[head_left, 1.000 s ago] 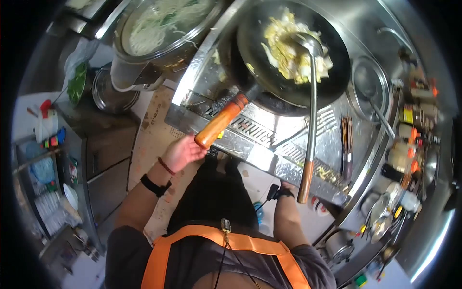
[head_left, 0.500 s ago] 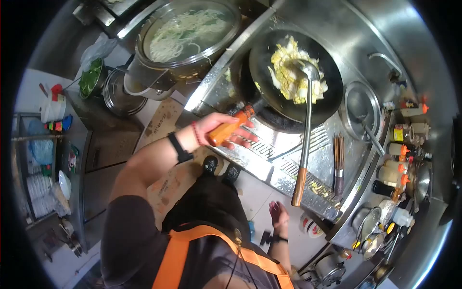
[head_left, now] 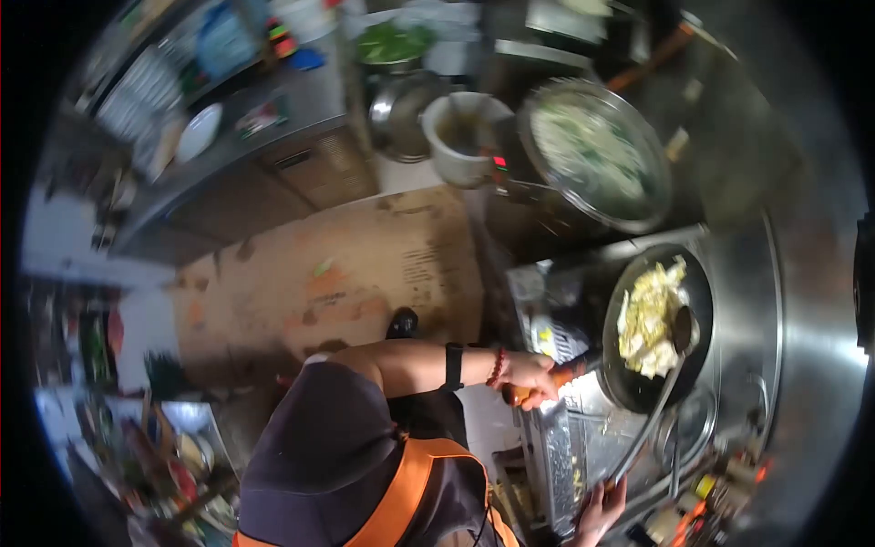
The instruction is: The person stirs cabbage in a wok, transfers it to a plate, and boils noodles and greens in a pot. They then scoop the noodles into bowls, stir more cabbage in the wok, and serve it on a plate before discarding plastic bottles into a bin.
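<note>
My left hand is wrapped round the orange wooden handle of the black wok, which sits on the steel stove. Chopped pale yellow-green cabbage lies in the wok. The bowl of a long metal ladle rests in the cabbage. Its shaft slants over the rim towards my right hand, whose fingers are closed at the ladle's lower end; the grip itself is partly hidden by them.
A large pot of noodles and greens stands beyond the wok. Beside it is a white bucket. Sauce bottles and a round strainer lie at the lower right. Cardboard covers the floor.
The view has swung round to the left. My left hand has closed on the wok handle, and my right hand has risen from below the stove to the ladle's end.
</note>
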{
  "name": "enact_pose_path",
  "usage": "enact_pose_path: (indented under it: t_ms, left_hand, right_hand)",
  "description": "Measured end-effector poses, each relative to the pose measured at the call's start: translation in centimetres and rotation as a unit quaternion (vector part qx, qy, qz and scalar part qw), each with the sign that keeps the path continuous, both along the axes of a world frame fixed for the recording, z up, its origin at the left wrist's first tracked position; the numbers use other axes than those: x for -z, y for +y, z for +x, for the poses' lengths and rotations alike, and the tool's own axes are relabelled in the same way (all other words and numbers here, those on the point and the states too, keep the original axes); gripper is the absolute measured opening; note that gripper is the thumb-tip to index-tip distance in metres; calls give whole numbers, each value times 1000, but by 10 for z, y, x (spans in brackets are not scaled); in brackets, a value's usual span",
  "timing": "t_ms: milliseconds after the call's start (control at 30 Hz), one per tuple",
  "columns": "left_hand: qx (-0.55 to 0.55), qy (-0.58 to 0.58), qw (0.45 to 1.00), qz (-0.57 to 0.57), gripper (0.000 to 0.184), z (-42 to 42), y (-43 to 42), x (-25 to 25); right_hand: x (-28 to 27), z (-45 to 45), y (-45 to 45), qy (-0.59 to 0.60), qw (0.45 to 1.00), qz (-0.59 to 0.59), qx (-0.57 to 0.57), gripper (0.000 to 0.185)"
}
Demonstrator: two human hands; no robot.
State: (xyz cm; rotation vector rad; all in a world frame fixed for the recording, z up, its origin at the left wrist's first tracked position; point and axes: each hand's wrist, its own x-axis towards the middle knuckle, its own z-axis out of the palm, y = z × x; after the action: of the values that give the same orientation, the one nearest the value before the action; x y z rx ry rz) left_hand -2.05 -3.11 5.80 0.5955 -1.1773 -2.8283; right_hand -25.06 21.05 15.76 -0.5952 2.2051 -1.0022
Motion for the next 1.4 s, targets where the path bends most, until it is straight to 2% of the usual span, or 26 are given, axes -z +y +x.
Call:
enact_pose_path:
  t_ms: [33, 67, 133, 167, 200, 267, 300, 333, 400, 467, 533, 567, 600, 633, 733, 767, 800, 833, 867, 933, 967, 1000, 1033, 1133, 1300, 1400]
  left_hand:
    - [-32, 22, 998, 52, 19, 33, 5, -9]
    - [-49, -1, 997, 57, 19, 64, 8, -20]
    - [-66, 11, 997, 38, 19, 116, 24, -37]
    - [-82, 23, 996, 26, 19, 149, 24, -40]
    - [-97, 35, 995, 14, 19, 181, 25, -44]
    - [-138, 29, 990, 23, 19, 247, 27, -50]
    - [-162, 28, 986, 12, 19, 280, 28, -56]
    - [-181, 30, 983, 6, 18, 302, 34, -67]
    - [-221, 13, 975, -12, 18, 373, 30, -82]
    - [-274, -16, 961, -27, 18, 441, 39, -90]
    - [-341, -47, 938, -33, 20, 497, 47, -102]
    - [-349, -75, 930, -85, 19, 527, 51, -113]
    - [-402, -57, 912, -60, 17, 546, 57, -116]
    - [-455, -39, 889, -38, 16, 564, 61, -119]
    - [-557, -69, 826, -53, 13, 617, 69, -128]
    - [-578, -71, 810, -62, 13, 634, 68, -117]
    - [-597, -72, 796, -69, 13, 648, 69, -114]
    - [-623, -71, 776, -64, 13, 661, 71, -112]
    - [-658, -65, 748, -54, 14, 674, 72, -116]
    - [-712, -44, 700, -30, 17, 695, 65, -124]
    - [-727, -56, 684, -28, 16, 703, 61, -122]
    - [-744, -70, 664, -30, 15, 714, 57, -122]
    - [-763, -85, 640, -33, 14, 726, 52, -121]
    - [-792, -103, 600, -35, 14, 758, 30, -116]
    - [-837, -142, 525, -63, 14, 800, -15, -114]
    - [-845, -190, 495, -69, 14, 820, -34, -109]
  right_hand:
    - [-50, 45, -19, 18, 999, 19, -32, 32]
    - [-78, 77, -38, 38, 997, 31, -61, 16]
    - [-69, 70, -19, 11, 992, -2, -122, 17]
    - [-57, 77, -22, -23, 994, -10, -108, 24]
    - [-69, 108, -42, -27, 990, -8, -137, 27]
    - [-45, 125, -70, -9, 969, -96, -229, 27]
    - [-29, 130, -90, 99, 954, -66, -275, 28]
    - [-10, 132, -105, -43, 930, -187, -314, 55]
    - [-11, 189, -174, 136, 893, -154, -399, 53]
    - [-13, 262, -224, 246, 826, -171, -478, 50]
    - [-1, 318, -266, 323, 747, -229, -534, 49]
    - [1, 346, -280, 333, 721, -247, -555, 50]
    - [-5, 379, -297, 345, 694, -266, -573, 51]
    - [-25, 412, -310, 293, 735, -121, -599, 52]
    - [-22, 487, -365, 260, 642, -262, -673, 53]
    - [-27, 516, -380, 239, 651, -231, -682, 51]
    - [-36, 548, -392, 212, 634, -249, -701, 50]
    - [-46, 584, -401, 171, 653, -232, -701, 51]
    - [-42, 616, -417, 191, 651, -238, -695, 51]
    - [-58, 685, -432, 173, 673, -165, -700, 53]
    - [-16, 702, -467, 168, 615, -308, -706, 53]
    - [-6, 726, -483, 137, 603, -320, -718, 52]
    - [-12, 748, -491, 123, 604, -265, -742, 52]
    - [26, 796, -536, 97, 545, -313, -772, 54]
    - [30, 856, -580, 25, 512, -199, -835, 55]
    - [45, 879, -598, -9, 461, -262, -848, 56]
